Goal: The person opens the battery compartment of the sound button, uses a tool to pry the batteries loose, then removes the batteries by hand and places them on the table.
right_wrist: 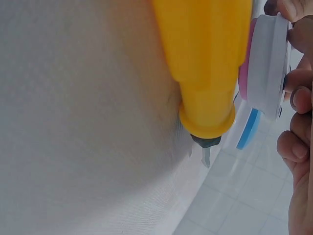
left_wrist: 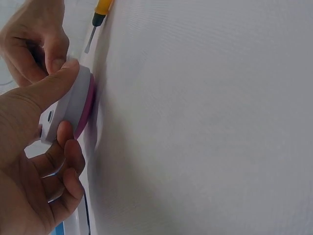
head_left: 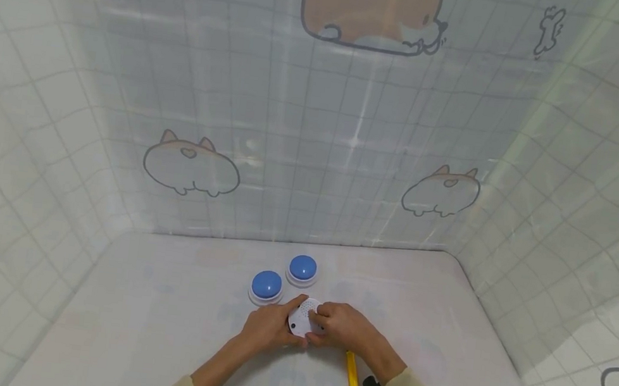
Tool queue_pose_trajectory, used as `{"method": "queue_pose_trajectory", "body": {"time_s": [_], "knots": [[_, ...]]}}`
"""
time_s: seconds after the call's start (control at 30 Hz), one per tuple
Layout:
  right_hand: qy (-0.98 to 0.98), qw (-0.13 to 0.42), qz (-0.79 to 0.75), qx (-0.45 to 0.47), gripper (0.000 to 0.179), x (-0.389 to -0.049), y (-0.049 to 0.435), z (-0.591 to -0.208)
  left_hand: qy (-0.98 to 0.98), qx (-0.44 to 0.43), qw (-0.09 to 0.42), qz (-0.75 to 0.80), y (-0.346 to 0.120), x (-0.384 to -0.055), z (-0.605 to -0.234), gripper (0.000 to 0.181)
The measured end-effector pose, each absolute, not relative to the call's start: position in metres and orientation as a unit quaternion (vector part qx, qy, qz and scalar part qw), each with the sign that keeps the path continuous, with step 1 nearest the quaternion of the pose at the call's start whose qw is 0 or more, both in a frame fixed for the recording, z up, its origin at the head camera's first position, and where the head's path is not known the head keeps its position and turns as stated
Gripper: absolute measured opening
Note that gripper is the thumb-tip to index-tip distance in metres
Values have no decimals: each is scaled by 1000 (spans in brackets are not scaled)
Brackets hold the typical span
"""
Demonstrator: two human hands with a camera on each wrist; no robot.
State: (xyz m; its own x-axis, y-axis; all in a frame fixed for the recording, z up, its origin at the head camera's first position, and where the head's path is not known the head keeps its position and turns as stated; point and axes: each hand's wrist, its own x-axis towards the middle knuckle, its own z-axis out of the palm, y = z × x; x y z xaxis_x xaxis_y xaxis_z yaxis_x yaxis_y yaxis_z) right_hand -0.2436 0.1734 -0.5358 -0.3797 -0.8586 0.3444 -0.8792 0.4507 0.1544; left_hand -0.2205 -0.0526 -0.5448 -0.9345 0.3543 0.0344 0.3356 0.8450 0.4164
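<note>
A round white push button (head_left: 301, 319) is held upside down, its perforated back with small dark holes facing up. Its pink cap (left_wrist: 87, 107) points down to the table. My left hand (head_left: 268, 326) grips it by the side, thumb at the near edge and fingers round the far edge. Curled fingers of my right hand (head_left: 344, 326) are on the back and near edge of the same button; whether they pinch something small there, I cannot tell. A yellow-handled screwdriver (head_left: 351, 373) lies on the table beneath my right wrist, its metal tip visible in both wrist views.
Two white push buttons with blue caps stand beyond my hands, a nearer one (head_left: 266, 285) and a farther one (head_left: 303, 269). The white table (head_left: 145, 327) is bounded by tile-patterned walls (head_left: 323, 124) with cartoon drawings at the back and both sides.
</note>
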Motion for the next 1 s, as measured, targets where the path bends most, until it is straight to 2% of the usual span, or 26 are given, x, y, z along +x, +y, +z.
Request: {"method": "queue_pose_trajectory", "body": {"time_s": [0.47,0.8,1.0], "knots": [[-819,178,20,545,26,-241,168,-529,956,195,22,219,-56,-224,-545,96],[-826,180,44,532,26,-237,171,-536,956,195,28,218,-55,-221,-541,95],[-832,170,54,525,29,-233,172,-537,957,197,14,210,-55,-220,-541,94]]}}
